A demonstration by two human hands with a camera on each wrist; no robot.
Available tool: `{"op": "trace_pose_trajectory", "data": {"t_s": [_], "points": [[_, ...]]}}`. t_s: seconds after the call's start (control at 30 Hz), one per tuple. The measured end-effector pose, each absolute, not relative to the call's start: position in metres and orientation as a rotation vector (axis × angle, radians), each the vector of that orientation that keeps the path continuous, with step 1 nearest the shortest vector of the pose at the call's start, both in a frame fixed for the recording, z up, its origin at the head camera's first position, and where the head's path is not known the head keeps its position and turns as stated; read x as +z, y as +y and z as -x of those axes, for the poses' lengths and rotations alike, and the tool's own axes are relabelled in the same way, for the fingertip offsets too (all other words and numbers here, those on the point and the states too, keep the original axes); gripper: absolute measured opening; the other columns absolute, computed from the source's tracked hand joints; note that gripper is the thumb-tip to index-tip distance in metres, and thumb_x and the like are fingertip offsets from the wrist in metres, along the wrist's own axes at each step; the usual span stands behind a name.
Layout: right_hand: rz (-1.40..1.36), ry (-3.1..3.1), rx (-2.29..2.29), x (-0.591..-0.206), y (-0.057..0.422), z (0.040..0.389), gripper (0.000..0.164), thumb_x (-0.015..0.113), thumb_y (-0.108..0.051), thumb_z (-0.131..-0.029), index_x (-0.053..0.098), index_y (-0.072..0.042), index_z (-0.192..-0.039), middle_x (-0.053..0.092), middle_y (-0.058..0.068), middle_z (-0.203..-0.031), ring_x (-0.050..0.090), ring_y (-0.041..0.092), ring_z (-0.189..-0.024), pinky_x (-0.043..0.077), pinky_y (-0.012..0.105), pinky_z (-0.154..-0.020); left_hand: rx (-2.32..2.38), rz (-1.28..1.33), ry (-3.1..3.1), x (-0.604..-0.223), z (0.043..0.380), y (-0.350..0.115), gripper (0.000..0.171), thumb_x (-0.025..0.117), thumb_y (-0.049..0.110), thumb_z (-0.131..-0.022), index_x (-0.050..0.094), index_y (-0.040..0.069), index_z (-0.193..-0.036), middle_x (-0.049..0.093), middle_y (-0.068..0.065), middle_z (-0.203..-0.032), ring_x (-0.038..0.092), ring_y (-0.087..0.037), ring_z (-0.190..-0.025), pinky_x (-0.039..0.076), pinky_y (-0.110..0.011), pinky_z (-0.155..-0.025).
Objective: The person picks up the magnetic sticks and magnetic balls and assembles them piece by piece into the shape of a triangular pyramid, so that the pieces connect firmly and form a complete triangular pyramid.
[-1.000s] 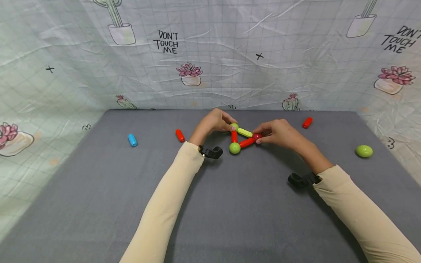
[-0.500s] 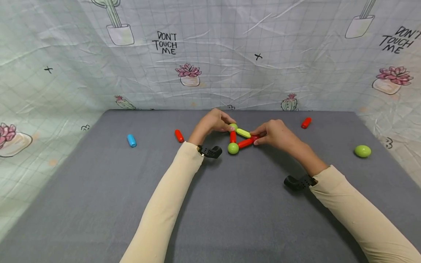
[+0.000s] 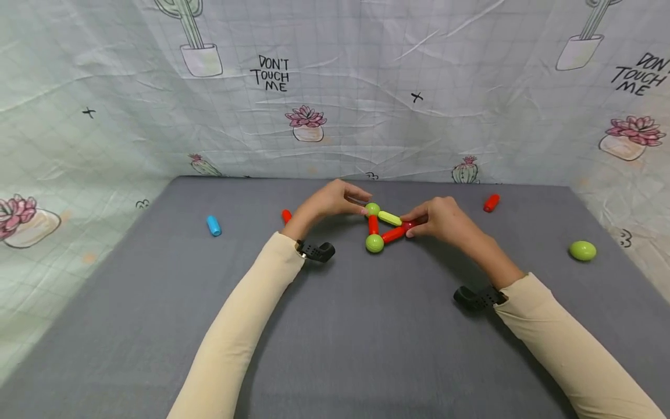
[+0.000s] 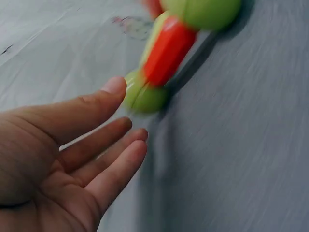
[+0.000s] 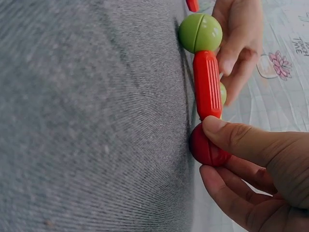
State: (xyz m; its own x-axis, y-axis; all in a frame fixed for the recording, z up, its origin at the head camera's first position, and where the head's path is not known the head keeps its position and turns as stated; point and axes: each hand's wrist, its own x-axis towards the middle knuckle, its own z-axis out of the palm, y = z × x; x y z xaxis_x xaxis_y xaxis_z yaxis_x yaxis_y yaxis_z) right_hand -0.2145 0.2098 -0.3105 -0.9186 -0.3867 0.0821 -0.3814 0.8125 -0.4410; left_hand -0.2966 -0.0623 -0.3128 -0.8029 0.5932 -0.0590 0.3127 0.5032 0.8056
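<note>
Toy balls and rods form a triangle on the grey table. Its corners are a near green ball (image 3: 374,243), a far green ball (image 3: 373,209) and a dark red ball (image 5: 207,147). One red rod (image 3: 373,226) joins the two green balls. A second red rod (image 5: 207,84) and a yellow-green rod (image 3: 389,219) lead to the red ball. My right hand (image 3: 445,221) pinches the red ball between thumb and fingers. Just left of the far green ball is my left hand (image 3: 335,199), its fingers extended and holding nothing; its thumb tip is close to that ball (image 4: 145,96).
A loose red rod (image 3: 286,216) lies partly hidden behind my left wrist, with a blue rod (image 3: 213,226) farther left. Another red rod (image 3: 491,203) is at the back right, and a loose green ball (image 3: 583,251) near the right edge. A patterned cloth (image 3: 356,116) hangs behind.
My left hand has let go of the far green ball and drawn back slightly left, now partly covering the loose red rod. My right hand keeps its pinch on the red ball.
</note>
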Motion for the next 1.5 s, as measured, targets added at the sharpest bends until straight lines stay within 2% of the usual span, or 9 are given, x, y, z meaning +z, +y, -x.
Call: {"op": "trace_pose_trajectory", "data": {"t_s": [0.13,0.33,0.73,0.87,0.97,1.1,1.23,1.33,1.5], "points": [[0.611,2.989,-0.745,-0.311,0.210,0.215,0.036,0.088,-0.015,-0.080,0.079,-0.009,-0.115,0.077,0.011,-0.108,0.070,0.027,-0.101,0.053,0.033,-0.072,1.172,-0.772,2.536,-0.295,0.302,-0.104,0.043,0.071,0.014,-0.097,0.063,0.003,-0.138,0.066,-0.013,-0.135,0.061,-0.026,-0.125,0.048,-0.040,-0.104],[0.599,2.973,-0.751,-0.310,0.209,0.216,0.035,0.088,-0.016,-0.080,0.079,-0.010,-0.114,0.077,0.010,-0.108,0.069,0.027,-0.101,0.052,0.032,-0.072,1.112,-0.579,2.701,-0.279,0.294,-0.188,0.037,0.065,0.013,-0.101,0.064,0.003,-0.137,0.064,-0.018,-0.136,0.059,-0.033,-0.125,0.045,-0.049,-0.105],[0.589,2.957,-0.723,-0.310,0.210,0.218,0.035,0.088,-0.017,-0.081,0.080,-0.011,-0.114,0.077,0.010,-0.109,0.068,0.027,-0.104,0.053,0.035,-0.074,1.025,-0.243,2.803,-0.288,0.251,-0.312,0.042,0.061,0.020,-0.104,0.058,0.005,-0.143,0.056,-0.017,-0.146,0.048,-0.036,-0.138,0.040,-0.055,-0.109],[0.592,2.959,-0.693,-0.309,0.210,0.219,0.035,0.087,-0.018,-0.082,0.079,-0.011,-0.115,0.077,0.011,-0.110,0.068,0.027,-0.103,0.054,0.035,-0.074,1.038,-0.221,2.780,-0.296,0.248,-0.331,0.044,0.061,0.019,-0.104,0.055,0.003,-0.144,0.054,-0.020,-0.148,0.047,-0.033,-0.137,0.044,-0.051,-0.107],[0.592,2.954,-0.691,-0.308,0.209,0.219,0.035,0.087,-0.018,-0.082,0.079,-0.011,-0.115,0.077,0.010,-0.110,0.068,0.026,-0.101,0.052,0.033,-0.072,1.086,-0.211,2.731,-0.300,0.246,-0.342,0.047,0.062,0.015,-0.103,0.052,-0.003,-0.145,0.051,-0.025,-0.148,0.058,-0.015,-0.122,0.052,-0.038,-0.100],[0.585,2.950,-0.705,-0.308,0.209,0.218,0.034,0.087,-0.018,-0.082,0.079,-0.011,-0.115,0.077,0.010,-0.110,0.068,0.026,-0.101,0.051,0.031,-0.071,1.184,-0.163,2.637,-0.301,0.246,-0.348,0.050,0.062,0.011,-0.102,0.047,-0.010,-0.145,0.052,-0.028,-0.143,0.061,0.005,-0.099,0.056,-0.027,-0.089],[0.583,2.956,-0.712,-0.308,0.210,0.218,0.034,0.087,-0.018,-0.082,0.080,-0.011,-0.114,0.077,0.010,-0.110,0.068,0.026,-0.101,0.051,0.032,-0.071,1.251,-0.109,2.565,-0.300,0.246,-0.346,0.049,0.061,0.014,-0.103,0.047,-0.015,-0.141,0.067,-0.015,-0.120,0.067,-0.003,-0.091,0.058,-0.029,-0.085],[0.586,2.952,-0.720,-0.308,0.211,0.218,0.034,0.087,-0.018,-0.082,0.080,-0.011,-0.114,0.077,0.010,-0.110,0.068,0.026,-0.101,0.051,0.032,-0.071,1.255,-0.062,2.530,-0.299,0.247,-0.341,0.050,0.060,0.017,-0.104,0.047,-0.017,-0.138,0.068,-0.004,-0.104,0.068,-0.008,-0.088,0.059,-0.029,-0.083],[0.586,2.951,-0.737,-0.310,0.211,0.218,0.034,0.088,-0.018,-0.081,0.080,-0.011,-0.113,0.077,0.009,-0.109,0.068,0.026,-0.101,0.051,0.031,-0.070,1.213,0.061,2.505,-0.301,0.249,-0.330,0.062,0.062,0.028,-0.103,0.043,-0.019,-0.139,0.067,-0.006,-0.096,0.068,-0.008,-0.080,0.060,-0.029,-0.079]]}}
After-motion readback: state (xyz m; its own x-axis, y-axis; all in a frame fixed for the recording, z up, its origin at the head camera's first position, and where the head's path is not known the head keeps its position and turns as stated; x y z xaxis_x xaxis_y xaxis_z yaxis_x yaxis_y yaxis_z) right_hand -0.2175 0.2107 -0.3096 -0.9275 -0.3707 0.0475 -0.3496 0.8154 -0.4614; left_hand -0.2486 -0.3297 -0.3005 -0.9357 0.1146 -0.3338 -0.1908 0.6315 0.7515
